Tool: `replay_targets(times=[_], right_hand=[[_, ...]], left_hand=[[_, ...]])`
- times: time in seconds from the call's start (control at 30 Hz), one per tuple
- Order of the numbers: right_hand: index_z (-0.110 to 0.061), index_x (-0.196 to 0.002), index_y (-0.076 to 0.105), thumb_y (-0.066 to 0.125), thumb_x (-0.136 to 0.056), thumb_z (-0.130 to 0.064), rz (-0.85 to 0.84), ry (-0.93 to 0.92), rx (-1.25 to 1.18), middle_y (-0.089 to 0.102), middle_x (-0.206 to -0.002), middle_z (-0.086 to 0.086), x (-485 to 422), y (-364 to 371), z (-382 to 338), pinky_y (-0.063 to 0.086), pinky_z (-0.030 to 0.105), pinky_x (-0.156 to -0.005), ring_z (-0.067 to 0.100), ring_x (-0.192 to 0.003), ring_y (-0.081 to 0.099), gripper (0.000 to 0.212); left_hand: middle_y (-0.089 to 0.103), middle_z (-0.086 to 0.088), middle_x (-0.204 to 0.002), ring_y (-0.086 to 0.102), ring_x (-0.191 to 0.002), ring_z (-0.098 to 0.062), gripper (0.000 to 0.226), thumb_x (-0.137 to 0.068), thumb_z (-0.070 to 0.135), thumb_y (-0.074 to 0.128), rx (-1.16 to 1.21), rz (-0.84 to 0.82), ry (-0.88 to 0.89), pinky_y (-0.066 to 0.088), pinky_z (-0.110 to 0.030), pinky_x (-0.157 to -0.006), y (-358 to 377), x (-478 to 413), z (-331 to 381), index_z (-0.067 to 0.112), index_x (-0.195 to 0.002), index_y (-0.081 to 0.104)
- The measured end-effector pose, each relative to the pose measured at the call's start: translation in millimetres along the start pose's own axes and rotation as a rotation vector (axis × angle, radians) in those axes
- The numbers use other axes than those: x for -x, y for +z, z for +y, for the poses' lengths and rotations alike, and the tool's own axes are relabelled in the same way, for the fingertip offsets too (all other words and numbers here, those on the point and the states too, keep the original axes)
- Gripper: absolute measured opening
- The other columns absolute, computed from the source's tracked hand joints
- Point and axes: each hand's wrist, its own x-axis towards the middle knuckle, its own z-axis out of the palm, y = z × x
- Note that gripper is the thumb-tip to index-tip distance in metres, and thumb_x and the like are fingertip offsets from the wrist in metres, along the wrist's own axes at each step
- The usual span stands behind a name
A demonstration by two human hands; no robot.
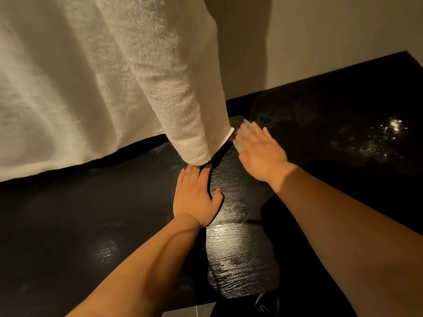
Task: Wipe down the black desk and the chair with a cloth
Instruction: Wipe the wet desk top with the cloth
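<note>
- The right hand (261, 152) lies flat, fingers straight and spread, pressing a pale cloth (240, 131) onto the black desk (68, 225).
- The cloth peeks out past the fingertips, just beside the white curtain (114, 76).
- The left hand (194, 197) lies flat on the desk, holding nothing, fingertips at the curtain's bottom edge.

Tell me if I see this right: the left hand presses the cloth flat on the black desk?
Not quite. The head view shows the right hand pressing the cloth flat on the black desk; the left hand lies on bare desk by the curtain.
</note>
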Motion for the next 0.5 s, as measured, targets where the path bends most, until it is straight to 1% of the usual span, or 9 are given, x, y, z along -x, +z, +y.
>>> replay_targets(times=[0.07, 0.1, 0.17, 0.23, 0.27, 0.3, 0.37, 0.43, 0.5], right_hand=[[-0.020, -0.159, 0.030, 0.029, -0.101, -0.035, 0.003, 0.095, -0.013, 0.012, -0.170, 0.007, -8, 0, -13, 0.002, 0.047, -0.127, 0.031, -0.157, 0.001, 0.060], [-0.018, -0.157, 0.035, 0.027, -0.099, -0.035, 0.009, 0.072, 0.015, 0.017, -0.169, 0.010, -4, 3, -22, 0.005, 0.049, -0.127, 0.034, -0.156, 0.004, 0.060], [-0.016, -0.150, 0.044, 0.022, -0.094, -0.034, -0.011, -0.111, 0.074, 0.031, -0.162, 0.014, 17, 12, -39, 0.013, 0.051, -0.125, 0.038, -0.154, 0.013, 0.063], [-0.018, -0.154, 0.040, 0.022, -0.092, -0.036, -0.067, -0.280, 0.033, 0.030, -0.164, 0.008, 38, 15, -41, 0.013, 0.049, -0.126, 0.033, -0.156, 0.013, 0.067], [-0.019, -0.156, 0.038, 0.023, -0.092, -0.037, -0.086, -0.302, 0.013, 0.028, -0.166, 0.005, 39, 11, -32, 0.012, 0.049, -0.127, 0.031, -0.156, 0.013, 0.068], [-0.018, -0.157, 0.038, 0.026, -0.092, -0.038, -0.077, -0.272, 0.012, 0.029, -0.165, 0.005, 34, 7, -19, 0.013, 0.049, -0.127, 0.030, -0.156, 0.015, 0.069], [-0.018, -0.158, 0.035, 0.024, -0.090, -0.040, -0.015, -0.079, 0.027, 0.029, -0.166, 0.006, 21, 1, 15, 0.011, 0.048, -0.126, 0.032, -0.155, 0.016, 0.073], [-0.019, -0.160, 0.029, 0.018, -0.091, -0.044, 0.032, 0.156, 0.017, 0.021, -0.169, 0.006, 12, -6, 47, 0.006, 0.047, -0.126, 0.032, -0.156, 0.011, 0.074], [-0.021, -0.162, 0.021, 0.027, -0.098, -0.041, 0.047, 0.277, -0.021, 0.011, -0.171, 0.006, 11, -8, 54, 0.001, 0.046, -0.127, 0.032, -0.157, 0.004, 0.067]], left_hand=[[0.052, -0.004, -0.132, 0.044, -0.135, -0.032, 0.066, -0.091, 0.051, 0.055, 0.004, -0.008, -0.004, 0.027, -0.050, -0.122, 0, -1, 0, 0.018, -0.147, 0.049], [0.052, -0.004, -0.133, 0.044, -0.135, -0.031, 0.066, -0.090, 0.051, 0.055, 0.007, -0.009, -0.002, 0.027, -0.051, -0.121, -1, -1, 0, 0.018, -0.147, 0.049], [0.050, -0.004, -0.136, 0.044, -0.136, -0.031, 0.065, -0.090, 0.052, 0.055, 0.009, -0.006, 0.000, 0.027, -0.051, -0.121, -1, -1, 1, 0.019, -0.146, 0.049], [0.050, -0.005, -0.138, 0.043, -0.136, -0.031, 0.064, -0.090, 0.052, 0.055, 0.004, -0.009, 0.004, 0.027, -0.051, -0.122, -2, -2, 2, 0.019, -0.145, 0.049], [0.050, -0.004, -0.137, 0.044, -0.136, -0.031, 0.064, -0.091, 0.052, 0.055, 0.002, -0.007, 0.003, 0.027, -0.050, -0.122, -2, -1, 2, 0.019, -0.145, 0.049], [0.050, -0.004, -0.135, 0.044, -0.135, -0.031, 0.065, -0.091, 0.052, 0.055, 0.002, -0.003, 0.002, 0.027, -0.050, -0.122, -2, -1, 1, 0.019, -0.146, 0.048], [0.050, -0.004, -0.133, 0.044, -0.133, -0.031, 0.066, -0.091, 0.051, 0.055, 0.005, -0.002, 0.005, 0.028, -0.051, -0.121, -2, -1, 1, 0.020, -0.148, 0.047], [0.050, -0.004, -0.133, 0.044, -0.133, -0.031, 0.066, -0.091, 0.052, 0.054, 0.008, 0.000, 0.001, 0.029, -0.051, -0.121, -2, -1, 2, 0.020, -0.149, 0.046], [0.050, -0.004, -0.135, 0.044, -0.134, -0.031, 0.066, -0.091, 0.052, 0.054, -0.008, -0.011, -0.007, 0.029, -0.051, -0.121, -2, -2, 3, 0.020, -0.149, 0.046]])
